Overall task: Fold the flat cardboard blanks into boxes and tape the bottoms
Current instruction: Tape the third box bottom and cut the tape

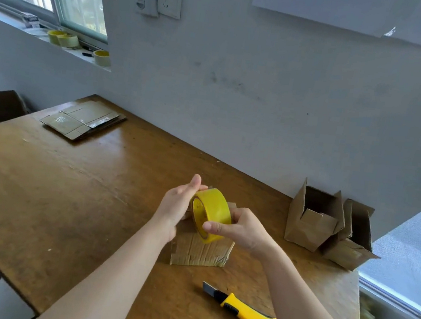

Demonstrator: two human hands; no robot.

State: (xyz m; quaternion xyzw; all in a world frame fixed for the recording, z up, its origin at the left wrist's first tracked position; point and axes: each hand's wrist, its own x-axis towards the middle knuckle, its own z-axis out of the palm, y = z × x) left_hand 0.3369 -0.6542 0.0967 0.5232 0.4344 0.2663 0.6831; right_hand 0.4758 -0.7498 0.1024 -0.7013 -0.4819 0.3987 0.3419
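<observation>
Centre of frame: a folded box [200, 253] stood on the bench [67, 194], directly under both hands. The right hand [243, 229] gripped the yellow tape roll [213, 212], thumb and fingers curled round its rim, just above the box. The left hand [177, 205] lay against the roll's far side, fingers [196, 181] straight; whether it held a tape end, could not tell. No strip visible on this box; taping judged only starting.

Right of frame: two formed boxes [312, 225] lay tipped together, bottoms out of sight, probably done.

Upper left: stack of flat blanks [84, 122] untouched, so much folding was left. Utility knife [246, 312] lay lower right, near the box.
</observation>
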